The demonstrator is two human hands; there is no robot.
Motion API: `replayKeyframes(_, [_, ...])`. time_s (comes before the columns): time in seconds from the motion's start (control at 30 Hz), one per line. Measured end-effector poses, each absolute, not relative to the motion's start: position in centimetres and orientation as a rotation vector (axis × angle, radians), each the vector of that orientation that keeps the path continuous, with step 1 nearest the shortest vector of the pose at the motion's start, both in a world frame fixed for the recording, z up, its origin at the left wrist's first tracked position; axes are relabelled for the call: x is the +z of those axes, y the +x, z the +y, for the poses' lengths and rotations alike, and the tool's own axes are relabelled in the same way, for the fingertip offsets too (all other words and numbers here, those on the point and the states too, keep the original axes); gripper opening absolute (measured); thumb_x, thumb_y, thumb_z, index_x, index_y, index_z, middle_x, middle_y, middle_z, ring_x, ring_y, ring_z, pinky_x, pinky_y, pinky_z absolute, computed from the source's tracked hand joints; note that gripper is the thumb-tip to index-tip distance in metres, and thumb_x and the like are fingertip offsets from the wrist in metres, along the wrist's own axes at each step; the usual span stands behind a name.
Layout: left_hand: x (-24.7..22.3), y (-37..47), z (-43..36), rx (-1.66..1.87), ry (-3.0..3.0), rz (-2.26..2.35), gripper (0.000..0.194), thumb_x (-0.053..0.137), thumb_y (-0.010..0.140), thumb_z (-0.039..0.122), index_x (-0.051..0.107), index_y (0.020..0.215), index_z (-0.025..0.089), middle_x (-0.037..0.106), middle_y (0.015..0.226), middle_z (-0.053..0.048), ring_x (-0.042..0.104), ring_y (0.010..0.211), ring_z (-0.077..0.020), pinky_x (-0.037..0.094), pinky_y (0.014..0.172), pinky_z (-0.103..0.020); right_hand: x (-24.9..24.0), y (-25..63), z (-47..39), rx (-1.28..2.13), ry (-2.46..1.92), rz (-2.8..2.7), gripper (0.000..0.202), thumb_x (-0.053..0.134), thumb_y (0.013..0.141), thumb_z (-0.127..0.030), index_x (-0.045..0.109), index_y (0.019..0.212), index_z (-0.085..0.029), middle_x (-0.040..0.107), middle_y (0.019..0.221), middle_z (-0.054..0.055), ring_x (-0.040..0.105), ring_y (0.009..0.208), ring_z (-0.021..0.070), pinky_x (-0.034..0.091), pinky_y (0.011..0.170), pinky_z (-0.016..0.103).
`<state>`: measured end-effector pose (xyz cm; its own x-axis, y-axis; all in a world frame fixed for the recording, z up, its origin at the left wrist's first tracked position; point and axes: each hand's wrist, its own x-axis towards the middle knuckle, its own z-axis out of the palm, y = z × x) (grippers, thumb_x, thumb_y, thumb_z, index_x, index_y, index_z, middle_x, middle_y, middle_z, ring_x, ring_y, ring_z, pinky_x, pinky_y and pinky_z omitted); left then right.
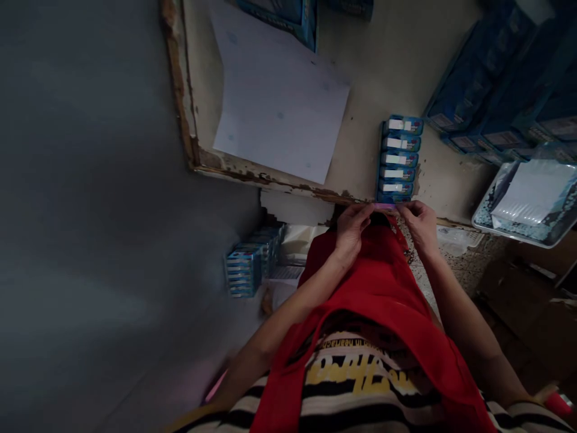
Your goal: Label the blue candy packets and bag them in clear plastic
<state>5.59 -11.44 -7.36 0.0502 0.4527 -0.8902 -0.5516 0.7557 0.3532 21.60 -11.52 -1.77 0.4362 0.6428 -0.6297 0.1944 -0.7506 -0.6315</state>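
Observation:
At the table's front edge, a small pink and purple strip [384,206] spans the gap between my two hands. My left hand [352,227] pinches its left end, fingers closed. The right end sits in the closed fingertips of my right hand [419,224]. What the strip is made of is too dim and small to tell. Just beyond it stands a row of small blue boxes [398,159] with white labels on their upward sides, the nearest one close to my fingertips.
A large white sheet [282,105] lies on the worn table [369,78]. Stacked blue packs [473,90] fill the right side, near a clear tray [547,195] holding pale blue pellets and a white packet. More blue boxes [246,270] stand below, beside the grey wall [90,210].

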Motion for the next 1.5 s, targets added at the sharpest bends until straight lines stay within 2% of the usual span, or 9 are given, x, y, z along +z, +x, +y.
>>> replayKeyframes(0.13, [-8.0, 6.3, -11.5, 0.778, -0.089, 1.322, 0.044, 0.103, 0.051, 0.038, 0.07, 0.073, 0.019, 0.066, 0.072, 0.004, 0.055, 0.063, -0.0062, 0.043, 0.058, -0.02, -2.2, 21.8, -11.2, 1.195, -2.259, -0.81, 0.029, 0.07, 0.079, -0.049, 0.075, 0.078, -0.021, 0.074, 0.078, 0.005, 0.065, 0.077, 0.0222, 0.049, 0.074, 0.036])
replayKeyframes(0.43, [-8.9, 6.6, -11.4, 0.765, -0.102, 1.353, 0.04, 0.101, 0.056, 0.034, 0.068, 0.074, 0.02, 0.066, 0.072, 0.005, 0.057, 0.063, -0.0063, 0.044, 0.062, -0.021, -3.4, 21.9, -11.2, 1.114, -2.3, -0.916, 0.027, 0.068, 0.083, -0.047, 0.073, 0.079, -0.021, 0.075, 0.079, 0.005, 0.065, 0.076, 0.0214, 0.047, 0.074, 0.035])
replayKeyframes(1.1, [-10.3, 7.1, -11.4, 0.743, -0.107, 1.329, 0.033, 0.097, 0.062, 0.035, 0.073, 0.076, 0.019, 0.07, 0.078, 0.001, 0.055, 0.065, -0.0063, 0.043, 0.063, -0.02, -4.1, 21.5, -11.0, 1.032, -2.423, -0.986, 0.026, 0.068, 0.086, -0.047, 0.072, 0.082, -0.022, 0.075, 0.076, 0.005, 0.064, 0.07, 0.0218, 0.045, 0.07, 0.035])
replayKeyframes(1.2, [-10.9, 7.5, -11.5, 0.732, -0.079, 1.303, 0.033, 0.096, 0.063, 0.038, 0.073, 0.078, 0.019, 0.07, 0.081, 0.001, 0.055, 0.069, -0.0072, 0.043, 0.065, -0.02, -4.4, 22.0, -11.0, 0.948, -2.519, -0.971, 0.028, 0.076, 0.081, -0.049, 0.066, 0.079, -0.023, 0.071, 0.074, 0.003, 0.061, 0.069, 0.0209, 0.044, 0.069, 0.035])
replayKeyframes(1.33, [-11.5, 7.9, -11.7, 0.67, -0.058, 1.229, 0.03, 0.092, 0.07, 0.037, 0.07, 0.08, 0.019, 0.065, 0.078, 0.003, 0.056, 0.071, -0.0073, 0.045, 0.067, -0.018, -5.5, 22.9, -11.3, 0.907, -2.527, -0.852, 0.045, 0.088, 0.068, -0.052, 0.053, 0.076, -0.025, 0.058, 0.068, -0.004, 0.053, 0.066, 0.0171, 0.04, 0.063, 0.032])
replayKeyframes(1.4, [-11.7, 8.1, -11.7, 0.653, -0.095, 1.216, 0.03, 0.091, 0.072, 0.035, 0.066, 0.079, 0.019, 0.063, 0.076, 0.004, 0.056, 0.071, -0.007, 0.047, 0.069, -0.018, -6.2, 23.0, -11.7, 0.949, -2.416, -0.777, 0.05, 0.089, 0.067, -0.052, 0.048, 0.081, -0.027, 0.052, 0.068, -0.007, 0.05, 0.063, 0.0149, 0.04, 0.06, 0.03])
replayKeyframes(1.5, [-11.9, 8.4, -11.6, 0.676, -0.173, 1.225, 0.034, 0.091, 0.073, 0.03, 0.059, 0.08, 0.02, 0.062, 0.075, 0.005, 0.058, 0.069, -0.0069, 0.049, 0.07, -0.02, -7.2, 22.9, -12.2, 1.05, -2.212, -0.675, 0.051, 0.085, 0.073, -0.05, 0.04, 0.086, -0.029, 0.046, 0.073, -0.008, 0.05, 0.062, 0.013, 0.043, 0.058, 0.029])
